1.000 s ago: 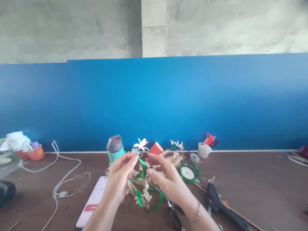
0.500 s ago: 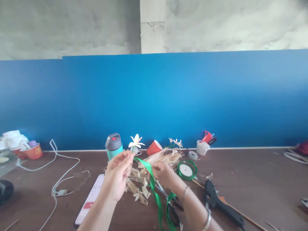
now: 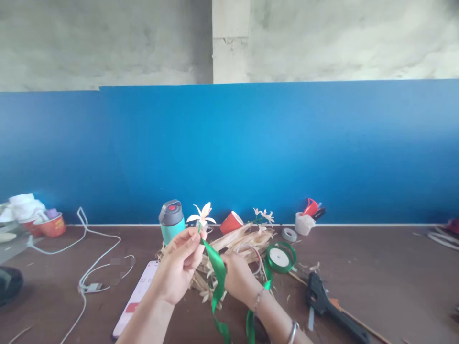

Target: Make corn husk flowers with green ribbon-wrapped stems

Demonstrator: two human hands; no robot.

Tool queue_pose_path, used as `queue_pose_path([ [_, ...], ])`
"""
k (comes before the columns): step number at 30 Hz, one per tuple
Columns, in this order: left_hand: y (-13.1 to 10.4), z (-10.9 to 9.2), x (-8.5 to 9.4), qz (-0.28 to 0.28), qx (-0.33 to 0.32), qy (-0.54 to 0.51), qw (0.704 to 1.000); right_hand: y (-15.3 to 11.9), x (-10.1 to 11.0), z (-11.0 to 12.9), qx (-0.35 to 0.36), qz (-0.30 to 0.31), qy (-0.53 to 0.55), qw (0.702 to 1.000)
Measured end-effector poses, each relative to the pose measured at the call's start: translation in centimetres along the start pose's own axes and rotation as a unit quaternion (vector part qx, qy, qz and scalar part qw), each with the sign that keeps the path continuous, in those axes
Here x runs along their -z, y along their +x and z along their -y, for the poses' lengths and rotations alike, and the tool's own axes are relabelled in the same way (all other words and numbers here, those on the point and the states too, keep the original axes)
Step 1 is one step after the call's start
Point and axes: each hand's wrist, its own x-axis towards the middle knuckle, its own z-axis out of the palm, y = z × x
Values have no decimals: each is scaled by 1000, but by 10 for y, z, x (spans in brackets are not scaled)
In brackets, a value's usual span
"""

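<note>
My left hand (image 3: 179,267) is closed in a pinch on the green-wrapped stem of a white artificial flower (image 3: 202,215), its petals facing up above my fingertips. A green satin ribbon (image 3: 216,265) runs from the stem at my left fingers toward my right hand (image 3: 241,277). The right fingers are closed on the ribbon's edge, and its loose length hangs below in a curl. Another stretch of ribbon passes behind my right wrist, near the green ribbon spool (image 3: 280,257). Scissors are mostly hidden under my right forearm.
Dried husk strips (image 3: 247,236) lie behind my hands, beside a tipped red cup (image 3: 231,222). A teal bottle (image 3: 172,224) stands at the back. A phone (image 3: 138,296) and white cable (image 3: 93,287) are left; a glue gun (image 3: 328,306), tape roll (image 3: 289,234) and white cup (image 3: 304,223) are right.
My right hand has moved slightly down and nearer to me, and the ribbon between my hands has turned and shows broader. My left hand still grips the flower's stem.
</note>
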Motion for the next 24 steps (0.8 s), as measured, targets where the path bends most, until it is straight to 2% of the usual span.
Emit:
queue_pose_path([
  [3,2,5,0,-9,39,-15,999,0,19,3,16,-57,125,990],
  [5,3,10,0,-11,61,-13,998,-4,34,6,18,-111,209,972],
  [7,3,17,-1,-14,71,-11,997,-10,47,11,10,-186,431,883],
  [9,3,23,-2,-17,74,-11,997,-17,54,17,3,-204,544,814],
  [11,1,29,-5,-22,75,-11,997,-21,56,21,2,-206,582,787],
  [13,0,32,-8,-26,76,-10,997,-22,54,23,9,-203,580,789],
  [17,-2,35,-12,-49,61,-23,997,-22,50,25,35,-199,545,814],
  [24,0,37,-11,-73,36,-7,997,-25,51,27,50,-198,511,835],
])
